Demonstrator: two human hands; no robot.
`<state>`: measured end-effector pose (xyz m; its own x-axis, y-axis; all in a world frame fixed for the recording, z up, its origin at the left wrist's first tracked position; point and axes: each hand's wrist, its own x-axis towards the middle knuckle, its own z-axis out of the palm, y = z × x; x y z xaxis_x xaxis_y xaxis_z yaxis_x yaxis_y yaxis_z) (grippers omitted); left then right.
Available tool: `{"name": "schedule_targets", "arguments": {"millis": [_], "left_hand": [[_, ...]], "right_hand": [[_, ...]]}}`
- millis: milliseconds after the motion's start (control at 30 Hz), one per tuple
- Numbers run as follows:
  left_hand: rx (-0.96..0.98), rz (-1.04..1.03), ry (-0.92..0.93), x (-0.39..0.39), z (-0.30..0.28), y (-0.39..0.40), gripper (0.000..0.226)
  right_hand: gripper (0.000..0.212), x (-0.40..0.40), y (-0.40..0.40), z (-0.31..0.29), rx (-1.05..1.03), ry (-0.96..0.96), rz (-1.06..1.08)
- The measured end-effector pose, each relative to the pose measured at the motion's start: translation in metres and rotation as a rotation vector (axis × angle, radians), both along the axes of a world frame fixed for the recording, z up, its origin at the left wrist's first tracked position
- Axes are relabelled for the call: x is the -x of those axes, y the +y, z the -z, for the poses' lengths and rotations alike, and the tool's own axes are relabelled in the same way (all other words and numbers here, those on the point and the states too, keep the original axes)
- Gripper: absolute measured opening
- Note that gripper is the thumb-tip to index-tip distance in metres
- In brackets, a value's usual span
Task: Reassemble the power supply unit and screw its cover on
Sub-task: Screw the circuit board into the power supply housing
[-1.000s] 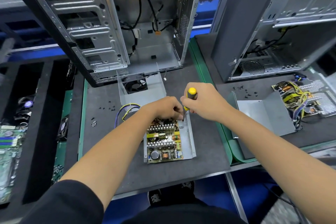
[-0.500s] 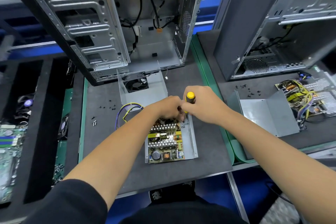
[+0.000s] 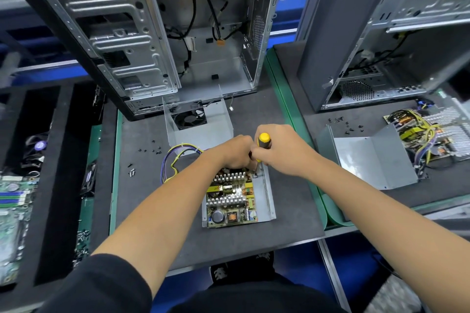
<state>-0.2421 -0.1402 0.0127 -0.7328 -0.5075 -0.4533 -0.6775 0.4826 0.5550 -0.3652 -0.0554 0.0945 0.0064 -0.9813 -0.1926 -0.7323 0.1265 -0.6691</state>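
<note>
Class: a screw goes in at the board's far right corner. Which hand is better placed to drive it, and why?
Right. The right hand already grips the screwdriver, tip at that corner; the left hand only steadies beside it.

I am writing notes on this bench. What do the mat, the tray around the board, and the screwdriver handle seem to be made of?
Mat: looks like dark grey foam or rubber, matte and finely textured.
Tray: bare sheet metal, pale grey with a dull sheen and folded edges.
Screwdriver handle: probably plastic, glossy yellow and black.
</note>
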Motion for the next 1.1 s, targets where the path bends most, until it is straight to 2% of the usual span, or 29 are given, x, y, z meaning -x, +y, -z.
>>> {"name": "schedule_targets", "arguments": {"millis": [167, 333, 433, 767, 867, 1100], "left_hand": [[-0.002, 0.003, 0.005, -0.0007, -0.0025, 0.0001, 0.017], [-0.002, 0.001, -0.004, -0.0017, -0.0028, -0.0001, 0.003], [-0.017, -0.014, 0.011, -0.0014, -0.0041, 0.0004, 0.019], [-0.001, -0.007, 0.013, -0.002, -0.0009, 0.0002, 0.013], [-0.005, -0.004, 0.013, -0.0017, -0.0011, 0.0006, 0.006], [0.011, 0.032, 0.012, -0.0019, -0.0048, 0.0011, 0.012]], "right_hand": [[0.015, 0.0007, 0.0018, 0.0008, 0.004, -0.004, 0.003], [0.014, 0.001, 0.0041, 0.0017, -0.005, -0.013, 0.003], [0.013, 0.0008, 0.0043, 0.0015, -0.012, -0.022, 0.002], [0.013, 0.0011, 0.004, 0.0018, -0.019, -0.029, -0.013], [0.013, 0.0009, 0.0036, 0.0031, -0.02, -0.018, -0.02], [0.015, 0.0014, 0.0023, 0.0039, -0.015, 0.021, -0.066]]}}
